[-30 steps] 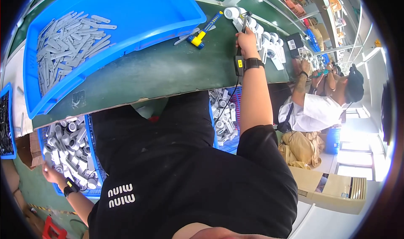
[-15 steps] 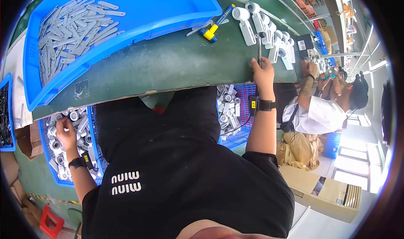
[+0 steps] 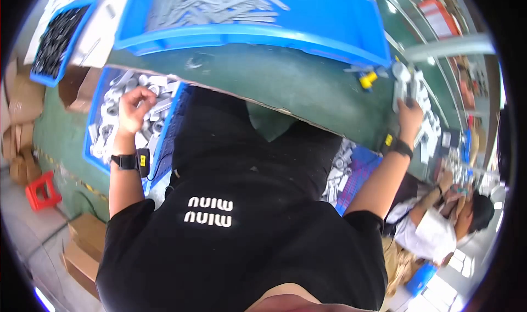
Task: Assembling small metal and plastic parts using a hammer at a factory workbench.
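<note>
Above a blue crate (image 3: 91,147) of white and grey parts, my left hand (image 3: 134,110) hovers with curled fingers. Whatever may be between those fingers cannot be made out. My right hand (image 3: 410,120) is closed at the right end of the green bench, close against a group of white round-headed parts with flat handles (image 3: 429,139). Blur hides what it grips. A small yellow-and-blue mallet (image 3: 368,80) lies on the bench to the left of that hand.
A large blue tray (image 3: 329,15) of grey flat strips (image 3: 219,4) stands on the green bench (image 3: 263,70). At far left is a blue bin of black pieces (image 3: 57,40). Cartons and a red stool (image 3: 44,191) are on the floor. A co-worker (image 3: 428,229) sits at right.
The view has swung, so the bench now slants down to the right. My left hand still hovers over the crate. A thin grey rod at my right hand no longer shows clearly.
</note>
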A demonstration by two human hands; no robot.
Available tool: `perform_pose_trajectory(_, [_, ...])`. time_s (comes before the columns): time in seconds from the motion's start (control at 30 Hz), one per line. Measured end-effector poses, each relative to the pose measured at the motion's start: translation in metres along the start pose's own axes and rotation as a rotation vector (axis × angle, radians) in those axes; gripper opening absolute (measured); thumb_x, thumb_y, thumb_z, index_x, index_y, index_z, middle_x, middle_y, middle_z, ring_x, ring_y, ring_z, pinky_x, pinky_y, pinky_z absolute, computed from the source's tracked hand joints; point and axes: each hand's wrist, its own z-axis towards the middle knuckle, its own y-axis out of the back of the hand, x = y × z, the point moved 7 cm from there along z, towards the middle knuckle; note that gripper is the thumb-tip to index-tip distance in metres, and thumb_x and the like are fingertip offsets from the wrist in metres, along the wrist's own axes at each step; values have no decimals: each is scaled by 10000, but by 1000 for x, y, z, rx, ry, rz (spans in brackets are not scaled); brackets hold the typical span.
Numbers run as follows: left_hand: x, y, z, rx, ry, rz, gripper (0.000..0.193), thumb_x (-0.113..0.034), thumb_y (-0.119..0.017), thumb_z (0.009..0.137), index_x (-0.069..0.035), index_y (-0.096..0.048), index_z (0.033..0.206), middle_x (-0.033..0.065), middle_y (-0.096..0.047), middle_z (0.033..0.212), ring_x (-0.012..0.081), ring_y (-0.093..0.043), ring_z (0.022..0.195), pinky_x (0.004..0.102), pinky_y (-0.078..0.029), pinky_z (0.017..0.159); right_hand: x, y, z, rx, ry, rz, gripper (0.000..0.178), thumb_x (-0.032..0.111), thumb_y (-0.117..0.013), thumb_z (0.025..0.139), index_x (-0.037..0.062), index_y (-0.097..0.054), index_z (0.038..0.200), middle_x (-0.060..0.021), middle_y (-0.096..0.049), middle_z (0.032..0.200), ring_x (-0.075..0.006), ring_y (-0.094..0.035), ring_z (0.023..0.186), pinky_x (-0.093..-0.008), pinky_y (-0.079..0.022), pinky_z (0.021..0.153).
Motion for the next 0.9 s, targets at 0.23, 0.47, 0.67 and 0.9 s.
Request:
perform_pose_trajectory(0.23, [-117,81,-1,-84,-447,-319,288,-265,-584,1096,-24,-588,937,66,-555,830,196,-525,796,344,-434,780,53,75,-96,-193,-303,420,425,177,-805,982,3,-722,1361,-96,-803,1130,-89,-653,719,-233,-494,576])
perform_pose_trajectory(0.47, [-250,17,85,-43,-559,344,86,-34,-640,1068,39,-685,1064,49,-669,983,136,-605,855,286,-492,787,163,60,-161,187,-147,889,440,-57,-746,976,-34,-664,1408,-91,-777,1251,-33,-602,717,-193,-457,597])
perform_pose_trajectory(0.67, [-254,-94,189,244,-402,835,171,-146,-743,944,-34,-781,1067,161,-762,911,303,-747,847,421,-591,773,234,13,-187,459,223,805,376,-60,-792,906,28,-763,1270,-51,-819,1045,-99,-681,868,-264,-541,823])
perform_pose_trajectory(0.9, [-213,-137,205,282,-276,1166,269,-95,-724,882,-96,-806,1138,193,-795,1119,418,-747,1101,517,-596,933,273,6,-184,404,346,825,305,-65,-796,886,-4,-753,1181,-115,-746,1290,-145,-724,926,-283,-570,812])
